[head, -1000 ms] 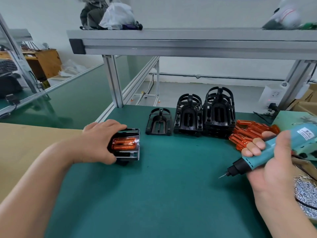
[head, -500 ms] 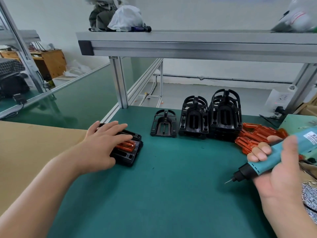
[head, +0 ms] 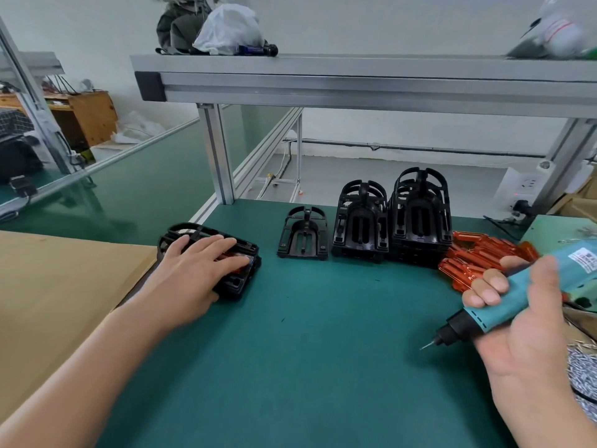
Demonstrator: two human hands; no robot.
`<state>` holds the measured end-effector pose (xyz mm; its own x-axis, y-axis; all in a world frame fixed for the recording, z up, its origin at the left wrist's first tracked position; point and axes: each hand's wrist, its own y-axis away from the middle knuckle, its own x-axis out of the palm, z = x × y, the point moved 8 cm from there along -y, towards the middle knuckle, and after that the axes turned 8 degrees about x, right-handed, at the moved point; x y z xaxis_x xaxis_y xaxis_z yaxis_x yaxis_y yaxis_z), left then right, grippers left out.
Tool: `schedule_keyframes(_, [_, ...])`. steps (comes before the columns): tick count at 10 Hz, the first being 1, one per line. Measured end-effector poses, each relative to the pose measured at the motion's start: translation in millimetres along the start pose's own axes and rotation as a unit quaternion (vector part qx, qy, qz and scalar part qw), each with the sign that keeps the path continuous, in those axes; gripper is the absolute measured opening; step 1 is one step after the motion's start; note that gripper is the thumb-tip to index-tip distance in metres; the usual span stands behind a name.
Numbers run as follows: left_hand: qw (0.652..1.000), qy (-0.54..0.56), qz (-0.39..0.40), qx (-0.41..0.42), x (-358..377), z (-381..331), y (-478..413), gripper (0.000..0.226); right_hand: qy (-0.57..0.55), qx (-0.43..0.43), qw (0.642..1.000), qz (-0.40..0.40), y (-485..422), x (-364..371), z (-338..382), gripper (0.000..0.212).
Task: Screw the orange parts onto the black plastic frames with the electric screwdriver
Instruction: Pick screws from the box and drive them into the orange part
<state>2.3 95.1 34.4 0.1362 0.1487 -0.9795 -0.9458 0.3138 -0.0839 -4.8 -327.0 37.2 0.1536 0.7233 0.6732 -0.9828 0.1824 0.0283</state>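
Observation:
My left hand [head: 197, 270] lies flat with straight fingers on a black plastic frame [head: 240, 281] that rests on the green table at the left; an orange part shows under the fingers. My right hand [head: 520, 315] grips the teal electric screwdriver [head: 529, 295] at the right, bit pointing down-left above the mat. A single black frame [head: 303, 234] and two stacks of black frames [head: 361, 221] [head: 420, 218] stand at the back. A pile of orange parts [head: 475, 253] lies right of the stacks.
A heap of silver screws [head: 581, 376] lies at the right edge. A cardboard sheet [head: 58, 292] covers the table's left side. An aluminium post [head: 216, 153] and an overhead shelf [head: 355, 82] stand behind. A wall socket [head: 520, 189] sits at the back right.
My left hand laid the frame with the orange part down flat at the left and now rests open on top of it. The right hand still holds the screwdriver.

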Motion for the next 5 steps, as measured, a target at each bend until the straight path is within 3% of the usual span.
schedule_keyframes(5, [0.999,0.034,0.007,-0.005,17,43,-78,0.086,-0.017,-0.039,0.999,0.027,-20,-19,-5,0.036])
